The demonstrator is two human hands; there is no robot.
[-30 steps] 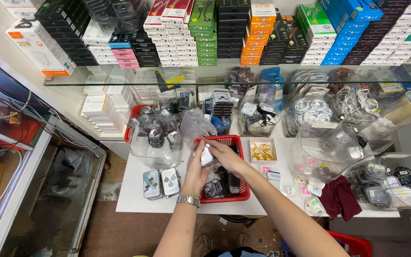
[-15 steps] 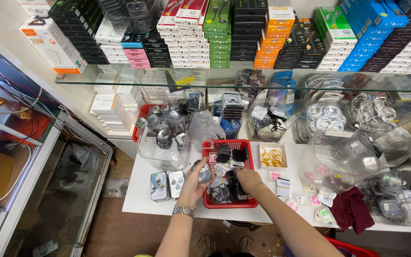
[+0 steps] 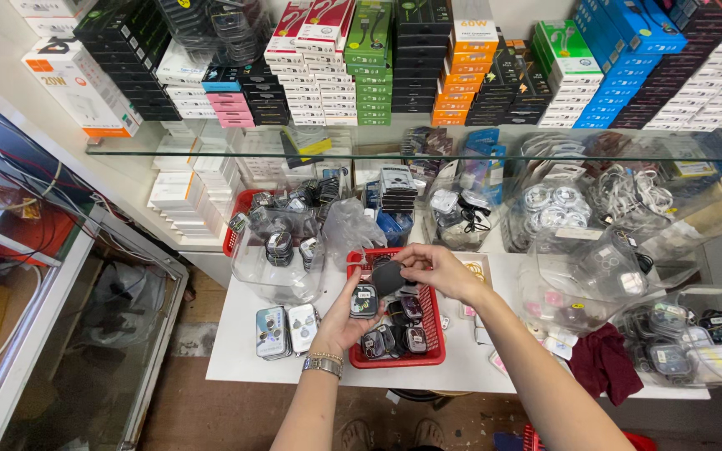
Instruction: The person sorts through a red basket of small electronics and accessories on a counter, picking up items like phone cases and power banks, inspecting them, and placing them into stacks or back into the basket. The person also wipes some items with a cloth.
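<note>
The right hand [image 3: 438, 269] pinches a small dark pad [image 3: 388, 277] between thumb and fingertips, holding it flat side toward the camera, as one would to look it over. The left hand [image 3: 346, 317] is curled around a small clear case [image 3: 364, 301] with something dark and round inside, thumb on one edge and fingers behind, so the case sits upright and its face shows. The two things are just beside each other, the pad's lower corner near the top of the case; whether they touch I cannot tell. Both hands hover over a red basket [image 3: 394, 361] on the white table [image 3: 236, 351], which keeps anything dropped landing back among its kind: more small cases lie loose in it. A metal watch [image 3: 322, 364] rings the left wrist. Left of the basket, two boxed cases [image 3: 286, 331] lie flat on the table, set apart from the rest (perhaps already sorted, though that is only a guess). Beyond them stands a clear tub [image 3: 276, 260] with similar goods. To the right a dark red cloth [image 3: 603, 364] lies crumpled beside clear bags of accessories. Above, a glass shelf [image 3: 211, 152] carries stacked coloured boxes [image 3: 361, 75], spines outward for easy picking.
</note>
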